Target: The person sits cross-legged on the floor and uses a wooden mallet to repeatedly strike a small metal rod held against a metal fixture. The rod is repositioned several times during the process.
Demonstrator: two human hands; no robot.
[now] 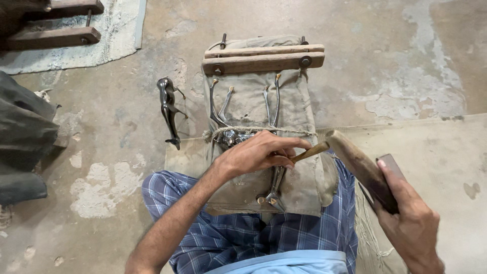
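While L hand point(258, 152) pinches a wooden-handled tool point(309, 151) on metal piece point(275, 185), R hand point(411, 223) clamps wooden mallet point(362, 170).

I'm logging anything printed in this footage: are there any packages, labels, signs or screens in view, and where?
None in view: no package, label, sign or screen.
What shows is a khaki cloth pad on the lap with metal pieces tied on by cord, a wooden clamp at its far end, and bare concrete floor.
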